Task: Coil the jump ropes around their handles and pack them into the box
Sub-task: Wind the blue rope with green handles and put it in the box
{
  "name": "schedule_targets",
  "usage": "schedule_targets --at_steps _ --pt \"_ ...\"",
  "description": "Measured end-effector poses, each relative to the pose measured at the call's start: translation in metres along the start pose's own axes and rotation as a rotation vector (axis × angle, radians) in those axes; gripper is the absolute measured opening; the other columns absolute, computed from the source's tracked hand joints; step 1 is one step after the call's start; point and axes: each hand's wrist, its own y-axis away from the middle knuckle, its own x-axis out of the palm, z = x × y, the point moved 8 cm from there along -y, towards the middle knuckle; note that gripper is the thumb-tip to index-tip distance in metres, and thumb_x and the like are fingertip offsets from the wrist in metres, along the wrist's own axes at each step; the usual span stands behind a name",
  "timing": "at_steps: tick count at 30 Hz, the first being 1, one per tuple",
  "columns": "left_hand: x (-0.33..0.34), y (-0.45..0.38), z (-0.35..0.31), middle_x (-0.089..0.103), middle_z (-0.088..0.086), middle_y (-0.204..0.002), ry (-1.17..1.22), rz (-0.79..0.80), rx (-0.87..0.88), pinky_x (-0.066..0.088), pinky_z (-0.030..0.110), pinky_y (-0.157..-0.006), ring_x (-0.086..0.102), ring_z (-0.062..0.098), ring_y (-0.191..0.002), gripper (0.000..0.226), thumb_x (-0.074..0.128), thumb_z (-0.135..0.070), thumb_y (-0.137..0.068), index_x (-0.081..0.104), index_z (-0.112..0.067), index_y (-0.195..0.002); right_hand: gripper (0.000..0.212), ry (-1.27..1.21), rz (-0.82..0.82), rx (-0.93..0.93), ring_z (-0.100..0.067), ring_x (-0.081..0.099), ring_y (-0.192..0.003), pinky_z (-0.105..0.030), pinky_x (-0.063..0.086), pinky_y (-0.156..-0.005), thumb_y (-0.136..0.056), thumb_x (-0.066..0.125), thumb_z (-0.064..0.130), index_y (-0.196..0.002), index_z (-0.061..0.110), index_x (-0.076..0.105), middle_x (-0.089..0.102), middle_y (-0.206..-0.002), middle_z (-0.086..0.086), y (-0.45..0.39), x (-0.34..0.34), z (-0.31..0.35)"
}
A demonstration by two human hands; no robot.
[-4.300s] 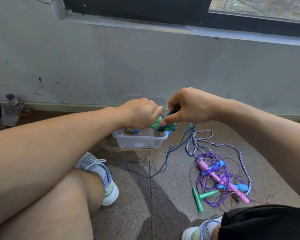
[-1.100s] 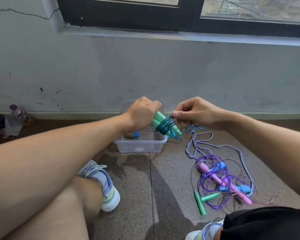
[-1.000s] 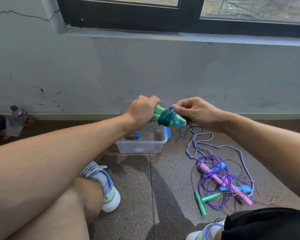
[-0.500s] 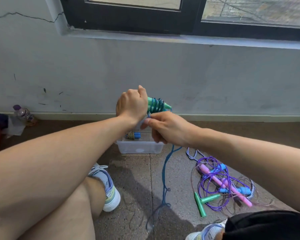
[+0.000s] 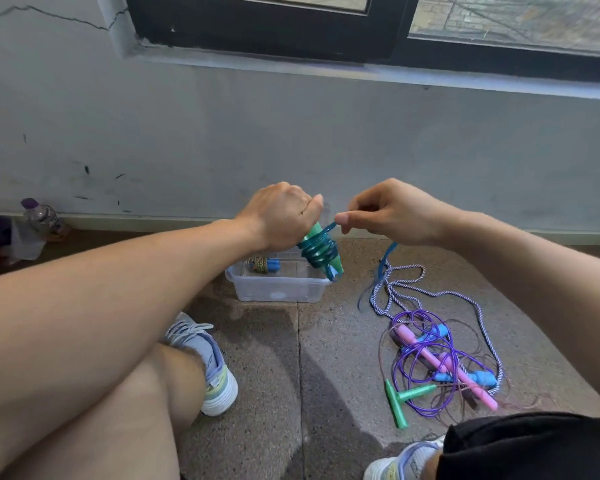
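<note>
Left hand [image 5: 280, 216] gripping green handles [image 5: 321, 252] (upper ends hidden), right hand [image 5: 392, 211] pinching blue rope [image 5: 329, 227]

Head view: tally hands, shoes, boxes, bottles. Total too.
hands: 2, left hand and right hand
shoes: 2
box: 1
bottle: 1
total: 6

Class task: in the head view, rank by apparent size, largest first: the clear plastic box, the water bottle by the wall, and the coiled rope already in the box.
1. Clear plastic box
2. Water bottle
3. Coiled rope in the box

The bottle lies farther away, so its true size is unsure.
</note>
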Motion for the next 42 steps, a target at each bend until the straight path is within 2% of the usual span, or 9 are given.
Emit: schedule_targets --at_steps 5,10,12,16,20,22,26,32,42 --pt "-0.001 0.004 -0.025 0.032 0.002 -0.043 0.297 0.033 0.048 0.028 0.040 -0.052 0.029 0.020 -0.045 0.055 0.036 -0.033 -0.097 0.030 -0.010 -0.047 0.032 -0.428 0.073 -0.009 -0.013 0.028 -0.055 -0.030 0.022 -0.052 -0.085 0.064 0.046 -0.075 0.018 0.074 0.035 -0.061 -0.003 0.003 0.011 -0.022" --pt "-0.008 0.007 -0.013 0.028 0.000 -0.047 0.524 -0.112 -0.207 0.026 0.037 -0.053 0.026 0.017 -0.049 0.048 0.037 -0.034 -0.089 0.035 0.000 -0.055 0.036 -0.592 0.124 0.009 -0.017 0.031 -0.060 -0.030 0.023 -0.056 -0.100 0.056 0.036 -0.080 0.011 0.072 0.046 -0.069 -0.009 0.000 0.037 -0.031" --pt "-0.013 0.007 0.003 0.031 0.001 -0.050 0.532 -0.205 -0.370 0.025 0.037 -0.054 0.027 0.019 -0.051 0.046 0.038 -0.033 -0.093 0.034 -0.005 -0.056 0.035 -0.585 0.088 0.026 -0.012 0.032 -0.053 -0.029 0.023 -0.054 -0.105 0.047 0.020 -0.082 0.024 0.074 0.046 -0.061 -0.001 -0.001 0.044 -0.029" --pt "-0.020 0.011 0.032 0.053 0.015 -0.068 0.425 -0.345 -0.635 0.027 0.033 -0.063 0.044 0.031 -0.072 0.050 0.035 -0.025 -0.101 0.042 -0.007 -0.055 0.040 -0.441 0.200 0.049 -0.006 0.040 -0.048 -0.017 0.034 -0.046 -0.106 0.036 0.043 -0.127 0.027 0.066 0.053 -0.061 0.004 0.007 0.084 -0.003" --pt "-0.021 0.017 0.053 0.067 0.027 -0.106 0.267 -0.358 -0.742 0.039 0.037 -0.076 0.059 0.042 -0.100 0.050 0.031 -0.032 -0.102 0.065 -0.001 -0.083 0.040 -0.312 0.304 0.067 -0.007 0.046 -0.048 -0.019 0.039 -0.050 -0.105 0.039 0.044 -0.123 0.022 0.067 0.063 -0.062 0.004 0.014 0.111 0.034" --pt "-0.030 0.016 0.054 0.068 0.027 -0.108 0.092 -0.364 -0.662 0.044 0.039 -0.079 0.061 0.044 -0.102 0.055 0.030 -0.036 -0.103 0.070 0.000 -0.092 0.039 -0.277 0.227 0.024 -0.009 0.048 -0.050 -0.028 0.042 -0.056 -0.105 0.039 0.043 -0.105 0.022 0.073 0.062 -0.058 0.004 0.012 0.097 0.048" --pt "-0.036 0.013 0.043 0.066 0.018 -0.081 -0.112 -0.343 -0.397 0.037 0.037 -0.067 0.059 0.040 -0.080 0.058 0.028 -0.036 -0.105 0.066 -0.006 -0.073 0.039 -0.230 -0.041 0.047 -0.011 0.040 -0.048 -0.028 0.034 -0.053 -0.102 0.048 0.040 -0.082 0.019 0.074 0.047 -0.053 0.005 0.005 0.044 0.041" --pt "-0.015 0.007 0.011 0.036 0.000 -0.047 0.117 -0.101 -0.090 0.022 0.036 -0.056 0.037 0.024 -0.051 0.057 0.033 -0.036 -0.099 0.033 -0.015 -0.046 0.033 -0.164 -0.241 -0.029 -0.009 0.032 -0.047 -0.021 0.027 -0.047 -0.092 0.065 0.048 -0.073 0.021 0.071 0.040 -0.050 0.008 0.003 0.006 0.023" --pt "-0.008 0.004 -0.002 0.031 0.008 -0.052 0.469 -0.163 -0.223 0.027 0.041 -0.058 0.029 0.024 -0.056 0.048 0.034 -0.034 -0.089 0.034 0.002 -0.057 0.017 -0.764 -0.124 0.058 -0.017 0.045 -0.064 -0.025 0.034 -0.057 -0.084 0.070 0.034 -0.080 0.018 0.070 0.058 -0.070 -0.005 -0.004 0.029 -0.029"
